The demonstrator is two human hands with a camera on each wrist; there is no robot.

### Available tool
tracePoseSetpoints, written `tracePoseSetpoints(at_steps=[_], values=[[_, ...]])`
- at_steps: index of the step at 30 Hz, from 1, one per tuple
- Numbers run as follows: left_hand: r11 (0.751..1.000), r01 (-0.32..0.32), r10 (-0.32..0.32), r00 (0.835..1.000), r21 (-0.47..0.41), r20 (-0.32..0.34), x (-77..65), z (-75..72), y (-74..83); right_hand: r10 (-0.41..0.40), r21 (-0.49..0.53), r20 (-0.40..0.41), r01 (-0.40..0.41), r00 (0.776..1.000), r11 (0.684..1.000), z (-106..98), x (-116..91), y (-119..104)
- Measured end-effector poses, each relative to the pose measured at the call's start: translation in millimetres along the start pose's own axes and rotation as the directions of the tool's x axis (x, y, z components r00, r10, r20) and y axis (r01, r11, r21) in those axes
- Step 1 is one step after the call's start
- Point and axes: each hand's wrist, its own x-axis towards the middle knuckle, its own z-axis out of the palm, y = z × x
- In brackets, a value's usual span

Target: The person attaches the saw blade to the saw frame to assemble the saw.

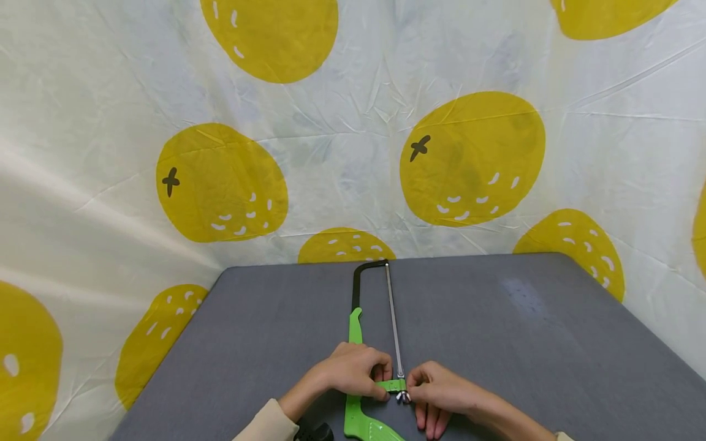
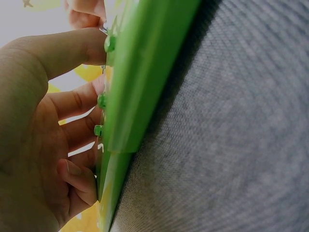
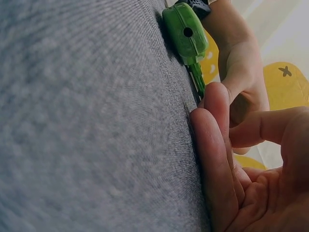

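A hacksaw (image 1: 355,331) with a green handle and black front frame lies on the grey surface, pointing away from me. Its thin blade (image 1: 393,318) runs along the right side to a green bracket with a metal wing nut (image 1: 403,397). My left hand (image 1: 353,370) holds the bracket between thumb and fingers; the left wrist view shows the thumb against the green frame (image 2: 145,72) beside small pegs. Thumb and index finger of my right hand (image 1: 441,389) pinch at the bracket's end, beside the wing nut. In the right wrist view, its other fingers (image 3: 215,154) rest low along the cloth.
The grey cloth-covered table (image 1: 496,343) extends to both sides of the hacksaw. Behind it hangs a pale curtain (image 1: 353,177) printed with large yellow fruit. A black device (image 1: 315,432) sits by the left wrist.
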Motion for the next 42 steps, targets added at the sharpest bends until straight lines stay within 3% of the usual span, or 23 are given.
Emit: tracePoseSetpoints(at_steps=[22,42], values=[[1.000,-0.006,0.006,1.000,0.007,-0.003,-0.1,-0.6,1.0,0.001,-0.003,0.002,-0.001,1.000,1.000,-0.1,-1.2,-1.2],[1.000,-0.014,0.014,1.000,0.017,-0.004,-0.1,0.7,0.7,0.028,-0.018,-0.059,-0.029,0.998,0.999,2.7,-0.4,-0.7]])
